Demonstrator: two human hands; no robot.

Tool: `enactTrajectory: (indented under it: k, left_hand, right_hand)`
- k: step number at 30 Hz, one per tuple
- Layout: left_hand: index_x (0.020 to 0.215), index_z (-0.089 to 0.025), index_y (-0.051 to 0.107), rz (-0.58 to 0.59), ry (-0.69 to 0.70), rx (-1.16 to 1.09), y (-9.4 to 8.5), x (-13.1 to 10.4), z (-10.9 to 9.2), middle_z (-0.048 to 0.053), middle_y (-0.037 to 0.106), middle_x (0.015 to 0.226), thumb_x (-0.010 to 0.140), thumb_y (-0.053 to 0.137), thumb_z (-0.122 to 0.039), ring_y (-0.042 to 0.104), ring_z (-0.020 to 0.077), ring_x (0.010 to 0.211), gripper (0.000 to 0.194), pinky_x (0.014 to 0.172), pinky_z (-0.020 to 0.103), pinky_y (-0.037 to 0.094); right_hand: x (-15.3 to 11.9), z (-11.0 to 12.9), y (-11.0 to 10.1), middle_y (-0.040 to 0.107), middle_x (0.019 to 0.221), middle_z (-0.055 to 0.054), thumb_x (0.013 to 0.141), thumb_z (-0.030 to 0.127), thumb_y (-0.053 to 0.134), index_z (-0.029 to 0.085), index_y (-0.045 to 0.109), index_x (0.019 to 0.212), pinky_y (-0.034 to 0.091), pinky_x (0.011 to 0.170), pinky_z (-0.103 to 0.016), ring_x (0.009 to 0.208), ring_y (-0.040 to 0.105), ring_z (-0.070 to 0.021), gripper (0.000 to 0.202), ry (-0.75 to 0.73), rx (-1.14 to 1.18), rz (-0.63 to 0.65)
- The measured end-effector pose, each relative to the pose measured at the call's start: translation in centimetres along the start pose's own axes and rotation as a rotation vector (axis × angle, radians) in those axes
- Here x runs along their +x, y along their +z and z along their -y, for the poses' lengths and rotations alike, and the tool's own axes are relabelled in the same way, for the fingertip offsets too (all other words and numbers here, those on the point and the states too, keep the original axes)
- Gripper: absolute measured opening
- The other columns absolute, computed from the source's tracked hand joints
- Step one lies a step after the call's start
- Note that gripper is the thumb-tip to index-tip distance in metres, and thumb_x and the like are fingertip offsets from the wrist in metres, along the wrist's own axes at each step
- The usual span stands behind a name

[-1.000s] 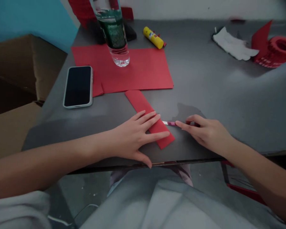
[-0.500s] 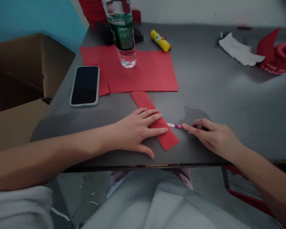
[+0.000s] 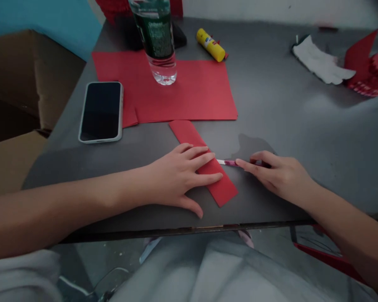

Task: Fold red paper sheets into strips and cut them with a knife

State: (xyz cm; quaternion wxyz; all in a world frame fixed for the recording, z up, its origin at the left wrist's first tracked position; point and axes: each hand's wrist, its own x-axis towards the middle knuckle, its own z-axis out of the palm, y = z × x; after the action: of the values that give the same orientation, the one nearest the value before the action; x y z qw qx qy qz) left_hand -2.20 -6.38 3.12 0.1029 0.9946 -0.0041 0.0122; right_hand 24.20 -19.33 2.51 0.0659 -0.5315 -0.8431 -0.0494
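Observation:
A folded strip of red paper (image 3: 226, 191) lies slantwise on the grey table near its front edge. My left hand (image 3: 184, 176) is spread flat across it, fingertips pressing the strip down. My right hand (image 3: 277, 174) grips a slim utility knife (image 3: 229, 162) with a purple handle, index finger stretched along its top. The knife's pale blade meets the strip's right edge, close to the left fingertips. Its tip is hidden at the paper, and I cannot tell whether it sits inside the fold or under it.
Behind the strip are red paper sheets (image 3: 189, 98), with a water bottle (image 3: 164, 69) standing on them. A phone (image 3: 101, 111) lies left, a yellow glue stick (image 3: 211, 45) farther back. White gloves (image 3: 321, 63) and a red roll (image 3: 376, 75) are at right. A cardboard box (image 3: 59, 84) stands beside the table.
My right hand has moved slightly left with the utility knife, and less of the blade shows at the paper's edge. My left hand stays on the strip. The view has shifted a little.

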Motion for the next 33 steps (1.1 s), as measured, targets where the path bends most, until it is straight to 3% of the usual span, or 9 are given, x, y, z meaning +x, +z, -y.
enactTrajectory:
  k: [10,20,27,33]
  left_hand:
    - [0.139,-0.020,0.039,0.024,0.015,-0.067,-0.5,-0.1,1.6,0.017,0.042,0.138,0.077,0.041,-0.076,0.041,0.0338,0.125,0.084,0.102,0.044,0.030]
    - [0.138,-0.032,0.040,0.081,-0.050,-0.071,-1.2,-0.3,1.6,0.014,0.032,0.145,0.071,0.051,-0.076,0.030,0.0377,0.132,0.081,0.106,0.050,0.023]
    - [0.136,-0.032,0.043,0.019,-0.025,-0.069,-1.1,-0.2,1.7,0.015,0.036,0.142,0.073,0.051,-0.074,0.034,0.0386,0.129,0.076,0.103,0.051,0.027]
    - [0.137,-0.032,0.042,0.035,-0.021,-0.038,-0.9,-0.2,1.7,0.017,0.036,0.141,0.075,0.048,-0.073,0.034,0.0389,0.128,0.075,0.102,0.051,0.027]
  right_hand:
    - [0.6,-0.3,0.2,0.062,0.090,-0.002,0.091,0.011,0.039,0.025,0.061,0.118,0.037,0.050,-0.020,0.058,0.052,-0.0074,0.037,-0.020,-0.006,-0.020]
    - [0.6,-0.2,-0.3,0.062,0.088,-0.002,0.087,0.006,0.039,0.023,0.060,0.115,0.036,0.047,-0.019,0.056,0.052,-0.0074,0.039,-0.040,-0.029,-0.040]
    - [1.1,-0.6,-0.3,0.062,0.087,-0.003,0.089,0.010,0.040,0.021,0.061,0.115,0.036,0.048,-0.019,0.058,0.053,-0.0079,0.035,-0.076,-0.030,-0.032]
    - [1.8,-0.7,-0.1,0.062,0.084,-0.001,0.090,0.010,0.039,0.023,0.062,0.115,0.035,0.049,-0.019,0.057,0.052,-0.0072,0.036,-0.090,-0.051,-0.066]
